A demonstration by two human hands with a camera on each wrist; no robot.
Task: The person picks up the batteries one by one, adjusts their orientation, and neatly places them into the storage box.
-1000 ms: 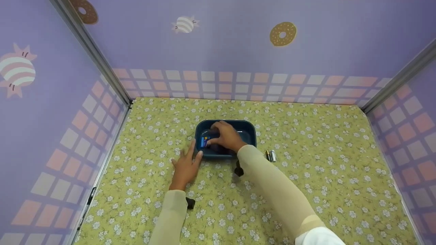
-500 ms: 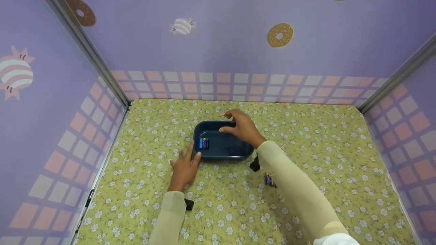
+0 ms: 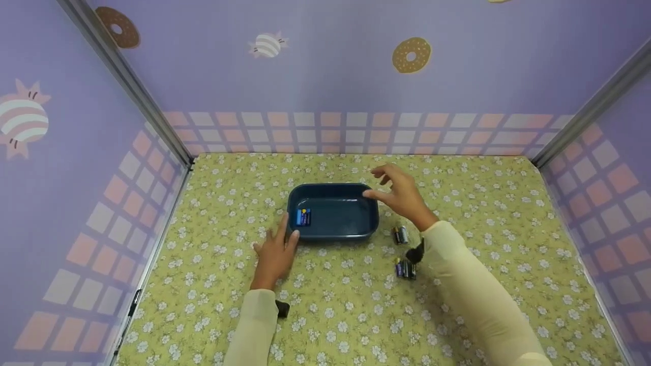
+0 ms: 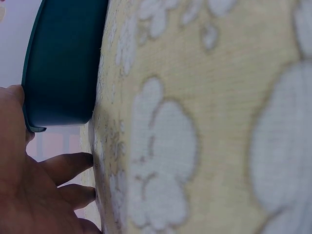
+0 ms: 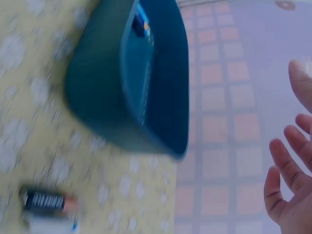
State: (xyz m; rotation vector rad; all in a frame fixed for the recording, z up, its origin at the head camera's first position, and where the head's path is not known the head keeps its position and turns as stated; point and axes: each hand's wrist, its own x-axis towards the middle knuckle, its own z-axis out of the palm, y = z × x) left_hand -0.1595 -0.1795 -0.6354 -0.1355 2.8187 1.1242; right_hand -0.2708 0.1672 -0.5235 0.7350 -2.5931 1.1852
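Observation:
A dark teal plastic basin (image 3: 333, 235) sits on the flowered cloth, with small blue batteries (image 3: 303, 217) lying at its left end. My left hand (image 3: 274, 256) touches the basin's left end with its thumb and a finger near the rim; in the left wrist view other fingertips rest on the cloth. To the right of the basin, my right hand (image 3: 402, 195) hovers with spread, loosely bent fingers and holds nothing. Below it lie a black-and-gold battery (image 3: 396, 235) and a silver battery (image 3: 404, 234) side by side, and a group of dark purple batteries (image 3: 406, 268) nearer me.
Purple walls (image 3: 330, 76) with a tile pattern close off the back and both sides. The flowered cloth (image 3: 325, 305) covers the whole surface. Black wrist mounts (image 3: 415, 251) hang beneath both sleeves.
My right hand has risen out of the basin and moved right, past its right end, uncovering the inside and the nearby batteries. My left hand stays at the basin's left end.

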